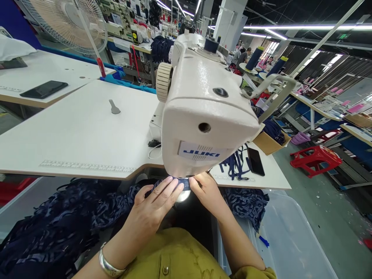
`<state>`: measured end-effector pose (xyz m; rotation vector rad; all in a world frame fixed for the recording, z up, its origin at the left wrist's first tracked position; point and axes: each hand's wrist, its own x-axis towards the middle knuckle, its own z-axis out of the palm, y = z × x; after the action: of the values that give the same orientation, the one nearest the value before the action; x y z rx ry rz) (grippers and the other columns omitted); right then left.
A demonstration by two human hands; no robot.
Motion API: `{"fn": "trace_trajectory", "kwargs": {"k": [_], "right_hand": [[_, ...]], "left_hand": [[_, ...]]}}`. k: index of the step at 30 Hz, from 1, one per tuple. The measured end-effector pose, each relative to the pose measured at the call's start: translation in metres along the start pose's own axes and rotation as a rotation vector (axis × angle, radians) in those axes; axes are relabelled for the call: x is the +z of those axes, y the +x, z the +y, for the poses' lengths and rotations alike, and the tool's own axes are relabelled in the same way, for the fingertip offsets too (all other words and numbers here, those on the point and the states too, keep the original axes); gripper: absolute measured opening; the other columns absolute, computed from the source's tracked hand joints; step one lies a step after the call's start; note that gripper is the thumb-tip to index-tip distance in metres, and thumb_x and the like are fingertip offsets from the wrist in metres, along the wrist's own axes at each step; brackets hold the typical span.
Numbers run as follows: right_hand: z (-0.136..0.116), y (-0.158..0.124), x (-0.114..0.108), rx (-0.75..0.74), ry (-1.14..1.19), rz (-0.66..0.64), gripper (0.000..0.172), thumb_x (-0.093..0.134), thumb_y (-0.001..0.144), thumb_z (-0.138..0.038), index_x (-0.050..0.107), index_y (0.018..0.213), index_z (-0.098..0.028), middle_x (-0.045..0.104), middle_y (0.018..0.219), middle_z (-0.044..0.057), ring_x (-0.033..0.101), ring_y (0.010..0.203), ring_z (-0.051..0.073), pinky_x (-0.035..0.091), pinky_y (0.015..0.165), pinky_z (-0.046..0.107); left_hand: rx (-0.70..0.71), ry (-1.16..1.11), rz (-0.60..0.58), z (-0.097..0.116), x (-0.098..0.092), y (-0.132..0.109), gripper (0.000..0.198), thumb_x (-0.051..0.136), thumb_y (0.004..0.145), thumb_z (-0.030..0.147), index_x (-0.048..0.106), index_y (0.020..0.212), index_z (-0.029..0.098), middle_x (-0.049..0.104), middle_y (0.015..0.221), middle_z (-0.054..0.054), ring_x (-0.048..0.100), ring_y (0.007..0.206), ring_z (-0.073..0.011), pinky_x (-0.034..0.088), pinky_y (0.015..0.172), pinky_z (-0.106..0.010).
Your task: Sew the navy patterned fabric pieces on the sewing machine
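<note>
Directly under the head of a white sewing machine (pixel 200 112), a navy fabric band (pixel 183 183) runs between my hands. My left hand (pixel 157 203) lies on the band with its fingers stretched out and pressed down from above. On the other side, my right hand (pixel 207 193) pinches the band between thumb and bent fingers. The needle and presser foot are hidden behind the machine head. Patterned navy fabric (pixel 113 205) hangs off to the left, and more of this patterned cloth (pixel 247 205) hangs below the table on the right.
Navy strips (pixel 236 164) and a phone (pixel 255 162) lie right of the machine. A small grey metal piece (pixel 114 107) rests on the white table (pixel 72 131). Plastic bins (pixel 293 232) stand below. A cardboard box (pixel 271 142), a red stool (pixel 316 159) and a fan (pixel 69 19) are farther off.
</note>
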<state>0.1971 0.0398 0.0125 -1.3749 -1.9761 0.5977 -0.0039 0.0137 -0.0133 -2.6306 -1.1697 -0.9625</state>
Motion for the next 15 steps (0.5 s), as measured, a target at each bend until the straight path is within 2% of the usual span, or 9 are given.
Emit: {"fn": "trace_trajectory", "kwargs": {"k": [7, 15], "right_hand": [[-0.0016, -0.001, 0.0006, 0.019, -0.079, 0.038, 0.017, 0.045, 0.095, -0.02, 0.058, 0.084, -0.022, 0.06, 0.084, 0.0, 0.055, 0.082, 0.016, 0.039, 0.075, 0.029], [0.0014, 0.0014, 0.0021, 0.003, -0.049, 0.038, 0.02, 0.045, 0.094, -0.02, 0.058, 0.079, -0.022, 0.062, 0.082, 0.001, 0.055, 0.08, 0.017, 0.04, 0.075, 0.03]], "left_hand": [[-0.004, 0.044, 0.014, 0.003, -0.0008, 0.0012, 0.047, 0.03, 0.096, 0.008, 0.046, 0.136, 0.028, 0.06, 0.131, 0.0, 0.054, 0.122, -0.0168, 0.025, 0.101, -0.036], [-0.041, 0.047, 0.007, 0.0073, -0.0004, 0.0008, 0.048, 0.029, 0.097, 0.009, 0.045, 0.137, 0.029, 0.059, 0.133, 0.0, 0.054, 0.121, -0.0176, 0.026, 0.098, -0.037]]}}
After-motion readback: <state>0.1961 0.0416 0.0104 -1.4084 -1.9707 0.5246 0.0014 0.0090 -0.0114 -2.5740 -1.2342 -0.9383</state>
